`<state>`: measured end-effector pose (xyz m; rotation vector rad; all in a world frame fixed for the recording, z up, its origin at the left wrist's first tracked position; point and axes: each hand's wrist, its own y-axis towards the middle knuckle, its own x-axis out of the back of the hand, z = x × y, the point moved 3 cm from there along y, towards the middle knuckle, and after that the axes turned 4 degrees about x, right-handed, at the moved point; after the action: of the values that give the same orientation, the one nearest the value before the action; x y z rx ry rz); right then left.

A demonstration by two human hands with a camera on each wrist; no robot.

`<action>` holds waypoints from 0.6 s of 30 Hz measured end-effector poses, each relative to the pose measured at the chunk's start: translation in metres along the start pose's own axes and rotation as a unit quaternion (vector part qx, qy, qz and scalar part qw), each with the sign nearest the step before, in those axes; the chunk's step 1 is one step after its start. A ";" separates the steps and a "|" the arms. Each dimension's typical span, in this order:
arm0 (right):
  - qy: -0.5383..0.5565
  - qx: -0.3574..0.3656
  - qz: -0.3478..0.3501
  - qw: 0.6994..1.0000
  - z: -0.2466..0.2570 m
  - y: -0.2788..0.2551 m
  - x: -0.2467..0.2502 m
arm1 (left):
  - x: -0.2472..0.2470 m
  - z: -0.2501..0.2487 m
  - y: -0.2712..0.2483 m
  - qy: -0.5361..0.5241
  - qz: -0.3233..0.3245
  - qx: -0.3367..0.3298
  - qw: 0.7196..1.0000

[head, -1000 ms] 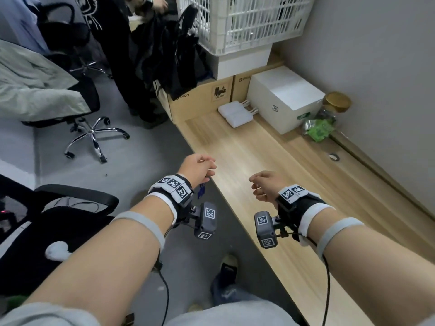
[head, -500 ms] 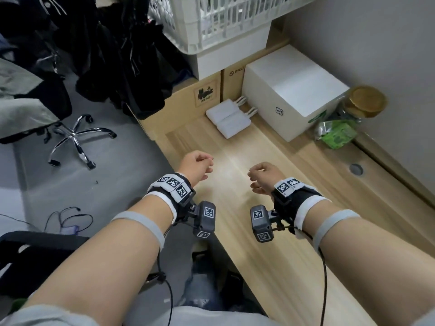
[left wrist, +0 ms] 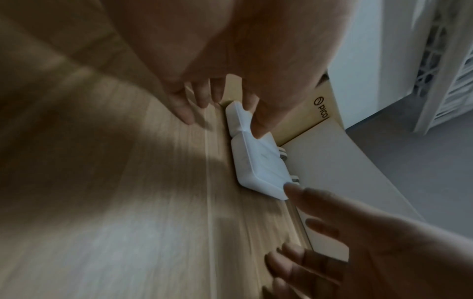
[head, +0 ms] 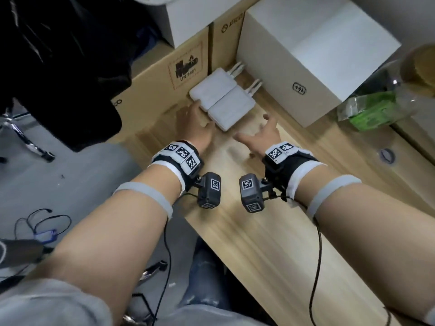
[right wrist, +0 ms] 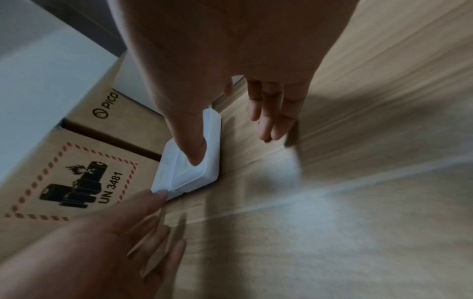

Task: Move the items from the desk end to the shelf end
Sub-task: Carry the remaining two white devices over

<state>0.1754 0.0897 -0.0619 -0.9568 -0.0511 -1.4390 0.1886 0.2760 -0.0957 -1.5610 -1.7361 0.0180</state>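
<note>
Two flat white adapters with short white cables lie side by side on the wooden desk [head: 270, 243], against the boxes. The left adapter [head: 213, 90] is nearest my left hand [head: 195, 121], which is spread open at its near left corner; in the right wrist view a left fingertip [right wrist: 158, 195] touches that corner. The right adapter [head: 231, 111] lies just ahead of my right hand [head: 259, 131], which is open too. In the left wrist view a right fingertip [left wrist: 291, 187] meets the right adapter [left wrist: 258, 165] at its corner. Neither hand grips anything.
A white box [head: 306, 55] stands right of the adapters, with cardboard boxes [head: 164, 74] behind them. A clear jar with a green packet [head: 376, 107] sits at the far right near a cable hole [head: 387, 156]. Black fabric [head: 58, 67] hangs beyond the desk's left edge.
Both hands have gone from loosely curled to spread open and moved forward to the two white adapters. The head view has closed in on the desk's far end.
</note>
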 end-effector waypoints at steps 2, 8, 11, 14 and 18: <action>-0.018 0.004 -0.005 1.000 0.012 0.015 -0.004 | -0.003 0.003 0.023 0.008 -0.017 -0.013 1.000; -0.068 -0.025 0.013 0.997 0.039 0.047 -0.024 | 0.015 -0.026 0.027 0.085 -0.079 -0.011 0.993; -0.160 -0.030 0.015 0.986 0.043 0.052 -0.022 | 0.012 -0.025 0.034 0.071 -0.082 -0.008 0.994; -0.101 -0.050 -0.023 0.993 0.043 0.052 -0.020 | 0.011 -0.031 0.036 0.082 -0.094 0.004 0.992; -0.055 -0.047 -0.016 0.997 0.038 0.046 -0.021 | 0.008 -0.034 0.037 0.093 -0.106 0.000 0.990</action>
<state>0.2293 0.1214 -0.0726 -1.1171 -0.0807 -1.4281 0.2385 0.2754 -0.0857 -1.3244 -1.7423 -0.2273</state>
